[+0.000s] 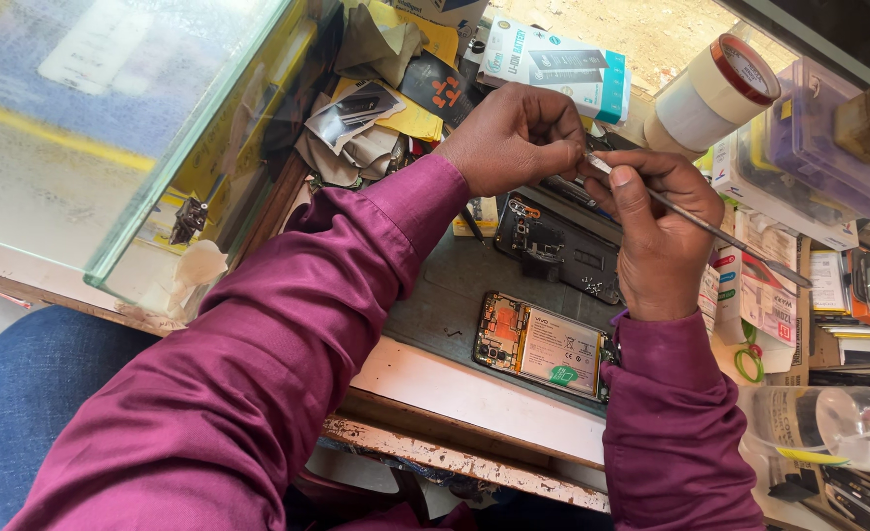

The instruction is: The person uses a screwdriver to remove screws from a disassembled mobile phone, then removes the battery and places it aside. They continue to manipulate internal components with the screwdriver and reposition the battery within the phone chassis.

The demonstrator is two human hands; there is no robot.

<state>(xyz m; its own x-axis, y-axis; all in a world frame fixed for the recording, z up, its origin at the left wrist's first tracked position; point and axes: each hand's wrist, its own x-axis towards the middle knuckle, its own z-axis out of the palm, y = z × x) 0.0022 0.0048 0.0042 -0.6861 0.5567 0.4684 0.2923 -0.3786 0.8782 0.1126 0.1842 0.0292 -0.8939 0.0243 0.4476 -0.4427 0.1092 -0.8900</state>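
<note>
My left hand [514, 138] is closed, its fingertips pinching something small that I cannot make out, right at the tip of a thin metal tool [720, 234]. My right hand [656, 231] grips that tool like a pen, and its long shaft runs out to the lower right. Both hands hover above a dark phone back frame [558, 251] on a grey work mat [445, 295]. An opened phone [543, 346] with its battery and circuit board showing lies nearer to me on the mat. Both sleeves are purple.
A thick glass countertop [111, 128] fills the left. Boxes, a white battery package [553, 64] and paper scraps crowd the back. Tape rolls [715, 88] and a clear plastic case [828, 147] stand at right, with a plastic bottle [838, 423] at lower right.
</note>
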